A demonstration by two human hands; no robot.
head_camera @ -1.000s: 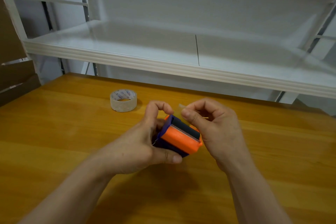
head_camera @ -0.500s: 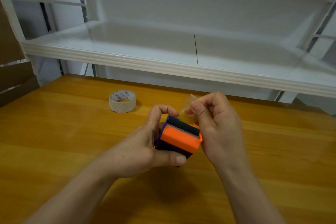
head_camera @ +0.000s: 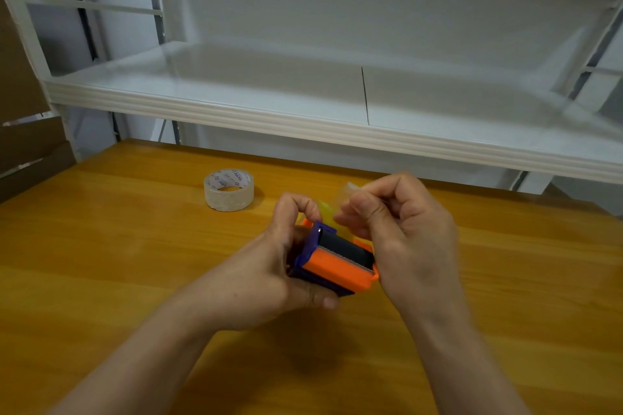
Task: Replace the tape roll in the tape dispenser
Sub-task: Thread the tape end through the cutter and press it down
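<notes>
Looks like the threading step: the left hand (head_camera: pixel 269 266) clamps the orange-and-purple tape dispenser (head_camera: pixel 337 259) at centre frame, just above the desk (head_camera: pixel 101 263), while the right hand (head_camera: pixel 404 232), fingers curled, pinches a blurred clear tape end (head_camera: pixel 350 194). Next, I'd guess, it must be drawn over the cutter. A clear tape roll (head_camera: pixel 229 190) lies on the desk, left of centre.

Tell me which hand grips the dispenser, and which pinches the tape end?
The left hand grips the orange-and-purple dispenser; the right hand pinches the clear tape end above it.
</notes>
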